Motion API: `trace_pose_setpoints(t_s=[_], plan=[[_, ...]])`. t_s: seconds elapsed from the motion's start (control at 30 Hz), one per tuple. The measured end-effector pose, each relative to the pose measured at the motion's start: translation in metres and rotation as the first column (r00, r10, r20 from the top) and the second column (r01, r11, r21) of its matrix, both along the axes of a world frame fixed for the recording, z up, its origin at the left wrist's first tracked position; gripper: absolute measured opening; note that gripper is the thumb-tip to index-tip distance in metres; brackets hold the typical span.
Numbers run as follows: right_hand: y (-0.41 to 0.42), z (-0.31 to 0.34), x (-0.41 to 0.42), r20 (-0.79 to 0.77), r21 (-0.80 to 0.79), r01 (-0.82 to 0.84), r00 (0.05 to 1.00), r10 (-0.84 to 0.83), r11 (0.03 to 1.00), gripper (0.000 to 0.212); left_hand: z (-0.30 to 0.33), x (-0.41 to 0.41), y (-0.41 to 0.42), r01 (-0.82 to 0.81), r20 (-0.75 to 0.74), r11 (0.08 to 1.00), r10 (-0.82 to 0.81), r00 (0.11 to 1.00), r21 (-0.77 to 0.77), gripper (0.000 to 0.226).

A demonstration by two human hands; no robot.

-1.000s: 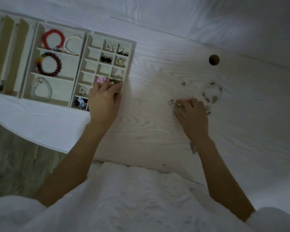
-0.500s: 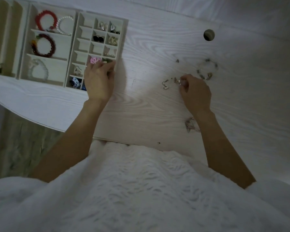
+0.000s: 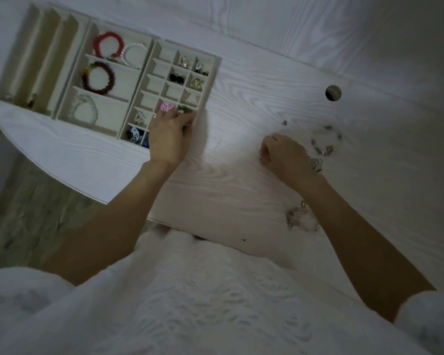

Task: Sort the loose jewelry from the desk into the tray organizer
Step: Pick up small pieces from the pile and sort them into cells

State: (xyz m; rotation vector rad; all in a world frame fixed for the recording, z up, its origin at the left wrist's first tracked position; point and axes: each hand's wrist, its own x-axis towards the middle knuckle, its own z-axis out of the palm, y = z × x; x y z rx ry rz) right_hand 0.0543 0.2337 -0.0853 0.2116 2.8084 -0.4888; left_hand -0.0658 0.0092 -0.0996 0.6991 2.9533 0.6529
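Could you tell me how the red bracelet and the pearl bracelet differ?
The red bracelet has chunky, bright red beads; the pearl bracelet has small white ones. The red one lies left, the pearl one right, against the divider. Both share the tray's top compartment, side by side.

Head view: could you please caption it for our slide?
Left hand rests on the tray organizer while right hand gathers loose jewelry on the desk.

Red bracelet (image 3: 107, 45), pink trinket (image 3: 166, 107), cream tray (image 3: 215, 70), white wood-grain desk (image 3: 241, 103).
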Motion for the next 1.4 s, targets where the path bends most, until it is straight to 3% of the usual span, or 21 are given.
trace_pose_setpoints(t_s=[0.2, 0.37, 0.53, 0.6, 0.7, 0.8, 1.1, 1.4], plan=[[0.009, 0.016, -0.006, -0.004, -0.265, 0.072, 0.997, -0.076, 0.962, 0.005, 0.001, 0.003, 0.002, -0.008, -0.002, 0.999, 0.008, 1.000, 0.047, 0.027], [0.000, 0.041, -0.071, -0.243, -0.549, 0.112, 0.927, -0.287, 0.828, 0.008, 0.001, 0.001, -0.001, -0.031, 0.009, 0.996, 0.030, 1.000, 0.083, 0.026], [-0.017, 0.029, -0.153, -0.197, -0.632, 0.203, 0.892, -0.408, 0.748, 0.008, 0.003, -0.011, -0.004, -0.003, 0.095, 0.992, -0.009, 0.995, 0.124, 0.023], [-0.025, 0.020, -0.179, -0.245, -0.547, 0.177, 0.901, -0.359, 0.818, 0.006, 0.003, -0.013, -0.005, -0.002, 0.112, 0.990, -0.013, 0.994, 0.138, 0.023], [-0.031, 0.007, -0.201, -0.323, -0.295, 0.123, 0.920, -0.220, 0.948, 0.006, 0.004, -0.011, -0.006, 0.001, 0.111, 0.989, -0.017, 0.994, 0.148, 0.022], [-0.030, 0.001, -0.207, -0.342, -0.102, 0.030, 0.937, -0.064, 0.994, 0.012, 0.004, -0.012, -0.006, 0.009, 0.100, 0.990, -0.023, 0.995, 0.143, 0.025], [-0.024, 0.001, -0.201, -0.409, 0.019, -0.153, 0.901, 0.148, 0.988, 0.013, 0.003, -0.013, -0.007, 0.023, 0.126, 0.989, -0.041, 0.991, 0.143, 0.027], [-0.029, 0.034, -0.230, -0.064, 0.315, -0.388, 0.902, 0.427, 0.866, 0.019, 0.000, -0.011, -0.007, 0.006, 0.091, 0.986, -0.021, 0.996, 0.169, 0.026]])
